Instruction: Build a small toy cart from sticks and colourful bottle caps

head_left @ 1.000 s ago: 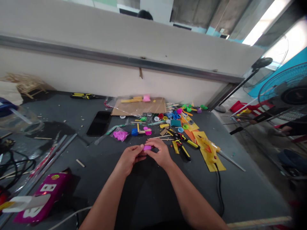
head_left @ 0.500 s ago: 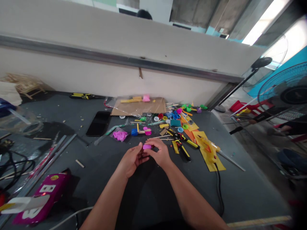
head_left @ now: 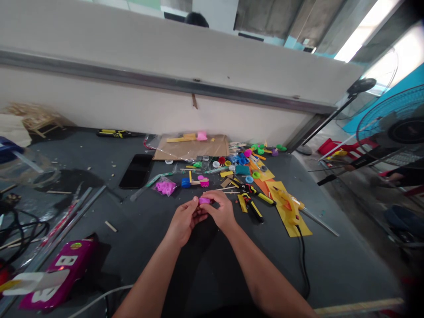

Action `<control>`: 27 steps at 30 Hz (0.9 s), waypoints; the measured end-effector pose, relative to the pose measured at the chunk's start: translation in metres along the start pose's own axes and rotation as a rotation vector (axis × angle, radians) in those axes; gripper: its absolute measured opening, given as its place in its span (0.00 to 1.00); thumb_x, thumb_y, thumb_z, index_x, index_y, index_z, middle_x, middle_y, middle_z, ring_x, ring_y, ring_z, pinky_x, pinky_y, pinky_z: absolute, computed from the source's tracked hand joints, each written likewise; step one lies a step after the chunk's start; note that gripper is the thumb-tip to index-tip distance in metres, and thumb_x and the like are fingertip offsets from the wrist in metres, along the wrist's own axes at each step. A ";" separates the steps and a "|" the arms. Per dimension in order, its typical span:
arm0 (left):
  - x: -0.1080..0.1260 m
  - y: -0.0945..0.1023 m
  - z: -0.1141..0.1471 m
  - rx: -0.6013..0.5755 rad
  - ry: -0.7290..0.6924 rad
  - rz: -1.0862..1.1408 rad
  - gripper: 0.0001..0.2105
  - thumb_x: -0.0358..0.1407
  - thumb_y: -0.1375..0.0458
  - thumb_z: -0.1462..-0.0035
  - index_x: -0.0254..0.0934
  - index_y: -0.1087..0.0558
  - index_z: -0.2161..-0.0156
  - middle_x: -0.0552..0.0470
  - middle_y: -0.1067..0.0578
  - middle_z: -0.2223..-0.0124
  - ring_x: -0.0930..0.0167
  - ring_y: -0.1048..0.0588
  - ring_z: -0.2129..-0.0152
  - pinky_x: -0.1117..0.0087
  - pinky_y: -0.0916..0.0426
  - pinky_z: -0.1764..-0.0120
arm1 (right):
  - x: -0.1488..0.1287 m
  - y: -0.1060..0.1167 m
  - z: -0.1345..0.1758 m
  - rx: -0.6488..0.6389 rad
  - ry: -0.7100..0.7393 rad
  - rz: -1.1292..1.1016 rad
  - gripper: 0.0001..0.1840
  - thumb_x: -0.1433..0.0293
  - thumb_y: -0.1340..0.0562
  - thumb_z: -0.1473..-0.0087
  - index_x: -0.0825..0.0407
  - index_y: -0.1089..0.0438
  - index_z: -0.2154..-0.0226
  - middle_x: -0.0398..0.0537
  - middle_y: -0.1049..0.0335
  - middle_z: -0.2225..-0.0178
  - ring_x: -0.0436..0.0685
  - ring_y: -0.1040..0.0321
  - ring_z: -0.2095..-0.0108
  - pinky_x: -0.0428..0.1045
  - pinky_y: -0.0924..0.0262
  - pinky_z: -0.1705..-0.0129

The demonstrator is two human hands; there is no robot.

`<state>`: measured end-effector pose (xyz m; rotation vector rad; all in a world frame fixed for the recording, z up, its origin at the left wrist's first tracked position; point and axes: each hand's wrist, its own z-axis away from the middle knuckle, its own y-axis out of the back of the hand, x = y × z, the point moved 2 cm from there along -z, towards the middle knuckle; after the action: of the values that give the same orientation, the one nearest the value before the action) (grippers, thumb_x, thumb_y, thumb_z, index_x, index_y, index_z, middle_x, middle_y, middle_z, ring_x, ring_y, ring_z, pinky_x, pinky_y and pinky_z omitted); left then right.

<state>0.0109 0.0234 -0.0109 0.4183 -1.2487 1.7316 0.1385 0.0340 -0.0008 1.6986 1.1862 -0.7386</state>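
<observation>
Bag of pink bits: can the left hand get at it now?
Probably yes. The bag lies just beyond the left hand, off to its left, with nothing evident in between. That hand holds the pink piece, so it may need to let go first.

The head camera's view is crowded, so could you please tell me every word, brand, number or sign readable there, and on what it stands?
No text can be read for certain.
Round sticker on the magenta power strip: too small and blurred.
Fan hub: faint marking, too blurred.
Held purple piece: no lettering visible.
</observation>
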 end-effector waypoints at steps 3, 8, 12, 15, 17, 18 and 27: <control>0.003 0.003 0.000 0.044 -0.037 -0.055 0.13 0.41 0.36 0.56 0.31 0.26 0.70 0.51 0.24 0.74 0.75 0.27 0.78 0.73 0.29 0.69 | 0.000 -0.001 0.001 -0.008 0.010 0.020 0.11 0.66 0.33 0.55 0.46 0.26 0.64 0.46 0.27 0.63 0.57 0.33 0.59 0.53 0.39 0.55; 0.008 0.007 -0.002 0.141 -0.103 0.010 0.12 0.38 0.35 0.57 0.32 0.26 0.68 0.51 0.23 0.72 0.74 0.26 0.75 0.73 0.29 0.68 | 0.000 -0.002 0.005 -0.028 0.015 0.045 0.22 0.65 0.38 0.49 0.43 0.35 0.49 0.47 0.30 0.57 0.56 0.35 0.58 0.50 0.36 0.60; 0.007 0.008 -0.002 0.147 -0.111 0.027 0.11 0.38 0.35 0.57 0.32 0.26 0.69 0.51 0.23 0.72 0.74 0.26 0.75 0.72 0.29 0.67 | -0.002 -0.005 0.007 -0.082 0.101 0.184 0.20 0.67 0.45 0.43 0.45 0.37 0.48 0.48 0.32 0.53 0.57 0.37 0.53 0.55 0.42 0.49; 0.007 0.007 -0.002 0.122 -0.107 0.010 0.11 0.38 0.35 0.57 0.32 0.26 0.68 0.51 0.23 0.72 0.73 0.26 0.75 0.71 0.29 0.67 | -0.001 -0.006 0.008 -0.115 0.126 0.254 0.20 0.67 0.46 0.42 0.46 0.38 0.47 0.49 0.32 0.51 0.57 0.38 0.51 0.55 0.43 0.48; 0.007 0.008 -0.001 0.111 -0.096 0.000 0.11 0.37 0.35 0.57 0.32 0.26 0.68 0.51 0.23 0.72 0.73 0.26 0.75 0.71 0.29 0.68 | -0.001 -0.007 0.008 -0.119 0.134 0.270 0.20 0.67 0.46 0.43 0.46 0.37 0.47 0.49 0.32 0.52 0.57 0.38 0.51 0.55 0.43 0.48; 0.008 0.008 -0.001 0.109 -0.093 -0.004 0.11 0.37 0.35 0.58 0.32 0.26 0.68 0.51 0.24 0.73 0.74 0.26 0.76 0.71 0.29 0.69 | -0.001 -0.007 0.008 -0.123 0.141 0.271 0.20 0.67 0.46 0.43 0.46 0.38 0.47 0.49 0.32 0.52 0.57 0.38 0.52 0.55 0.43 0.48; 0.012 0.009 0.001 0.065 -0.050 -0.050 0.10 0.36 0.35 0.58 0.32 0.26 0.69 0.52 0.25 0.74 0.74 0.27 0.77 0.70 0.28 0.69 | -0.007 -0.006 0.007 -0.161 0.168 0.281 0.20 0.68 0.46 0.43 0.46 0.38 0.47 0.48 0.32 0.52 0.57 0.39 0.51 0.55 0.43 0.48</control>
<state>-0.0031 0.0281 -0.0074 0.5296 -1.2101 1.7317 0.1306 0.0255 0.0000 1.7696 1.0587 -0.3254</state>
